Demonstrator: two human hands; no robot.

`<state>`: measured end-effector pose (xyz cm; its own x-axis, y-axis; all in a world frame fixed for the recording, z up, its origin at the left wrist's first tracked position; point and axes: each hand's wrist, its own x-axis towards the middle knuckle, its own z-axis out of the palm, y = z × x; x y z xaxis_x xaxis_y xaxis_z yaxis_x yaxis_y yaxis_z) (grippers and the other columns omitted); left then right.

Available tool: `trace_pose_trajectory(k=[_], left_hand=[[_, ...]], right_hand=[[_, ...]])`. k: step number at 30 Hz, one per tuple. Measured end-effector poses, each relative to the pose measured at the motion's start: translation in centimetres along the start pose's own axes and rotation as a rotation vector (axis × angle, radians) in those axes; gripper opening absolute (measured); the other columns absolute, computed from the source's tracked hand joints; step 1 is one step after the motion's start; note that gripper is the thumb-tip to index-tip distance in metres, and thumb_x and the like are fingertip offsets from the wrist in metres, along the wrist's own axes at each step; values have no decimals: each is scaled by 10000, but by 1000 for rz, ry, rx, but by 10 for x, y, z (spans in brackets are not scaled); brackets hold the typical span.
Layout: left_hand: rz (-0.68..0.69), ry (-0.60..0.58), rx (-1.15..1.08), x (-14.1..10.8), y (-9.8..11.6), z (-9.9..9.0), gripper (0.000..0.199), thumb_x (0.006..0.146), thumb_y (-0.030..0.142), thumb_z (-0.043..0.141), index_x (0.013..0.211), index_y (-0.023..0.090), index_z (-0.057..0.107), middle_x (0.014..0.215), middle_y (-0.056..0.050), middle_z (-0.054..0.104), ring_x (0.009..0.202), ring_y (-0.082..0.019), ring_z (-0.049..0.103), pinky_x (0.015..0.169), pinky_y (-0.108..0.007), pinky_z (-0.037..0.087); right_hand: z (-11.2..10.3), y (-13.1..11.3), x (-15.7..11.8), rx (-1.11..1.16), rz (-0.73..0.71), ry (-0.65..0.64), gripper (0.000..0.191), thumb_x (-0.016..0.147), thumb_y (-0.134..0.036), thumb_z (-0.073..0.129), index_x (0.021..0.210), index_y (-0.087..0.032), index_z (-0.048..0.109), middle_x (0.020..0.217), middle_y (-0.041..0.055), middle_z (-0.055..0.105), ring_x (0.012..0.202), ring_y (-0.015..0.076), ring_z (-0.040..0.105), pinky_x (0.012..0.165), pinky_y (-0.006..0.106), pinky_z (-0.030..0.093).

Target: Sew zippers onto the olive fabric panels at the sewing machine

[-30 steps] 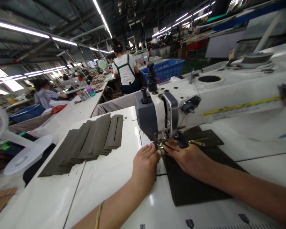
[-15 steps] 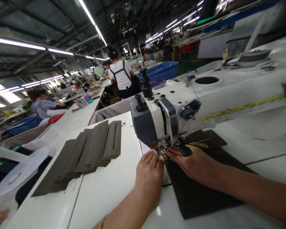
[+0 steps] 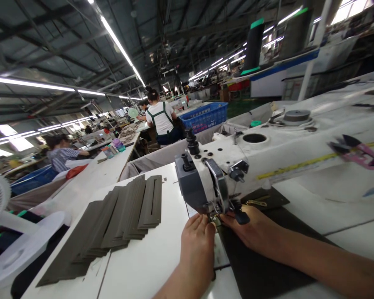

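A white and grey sewing machine (image 3: pixel 191 185) stands over the worktable, its needle area low at the centre. My left hand (image 3: pixel 198 245) is just left of the presser foot, fingers pressed together; what they grip is too small to make out. Right of the foot, my right hand (image 3: pixel 252 228) rests on a dark fabric panel (image 3: pixel 252 270), its fingertips under the machine head at the panel's edge and partly hidden. A gold zipper pull (image 3: pixel 257 203) lies on the dark piece behind that hand. Fanned stacks of grey-green slotted pieces (image 3: pixel 121 216) lie at the left.
Pink-handled scissors (image 3: pixel 366 155) and a yellow measuring tape (image 3: pixel 293 167) are on the machine arm. A white fan (image 3: pixel 21 224) stands at the far left. Beyond the table are a blue basket (image 3: pixel 205 116), thread cones (image 3: pixel 253 47) and people at other tables.
The camera view has tilted up and shifted, so the table and machine sit lower and the scissors show fully. Both hands remain beside the presser foot.
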<state>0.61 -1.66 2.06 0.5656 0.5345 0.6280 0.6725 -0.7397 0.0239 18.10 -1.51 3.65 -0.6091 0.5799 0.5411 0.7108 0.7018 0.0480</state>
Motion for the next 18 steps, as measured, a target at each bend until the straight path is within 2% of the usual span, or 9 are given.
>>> trace_pose_trajectory(k=[7,13,15,18], left_hand=[[-2,45,8,0,-3,4,173,827,21,443,801,150,557,769,-84,685,716,-211,674,733,-367,561],[16,1,8,2,-4,2,206,843,35,413,753,164,546,729,-81,671,672,-198,670,708,-368,565],[27,2,15,1,-4,0,214,847,37,403,752,161,549,743,-90,675,689,-198,673,718,-368,567],[48,-3,18,-2,-3,-1,224,847,32,392,769,158,559,781,-101,688,713,-197,679,735,-365,568]], right_hand=[[1,1,-2,16,15,-2,494,774,31,218,847,-163,666,684,75,656,586,205,584,589,322,481],[2,5,-1,233,45,24,468,811,-1,260,1006,-173,650,829,84,680,735,187,627,682,303,494],[2,5,-1,283,52,25,429,836,-28,283,1013,-172,647,846,84,679,749,176,627,694,290,494],[1,4,-1,294,49,92,397,846,-51,302,982,-164,657,809,83,675,728,178,619,694,292,497]])
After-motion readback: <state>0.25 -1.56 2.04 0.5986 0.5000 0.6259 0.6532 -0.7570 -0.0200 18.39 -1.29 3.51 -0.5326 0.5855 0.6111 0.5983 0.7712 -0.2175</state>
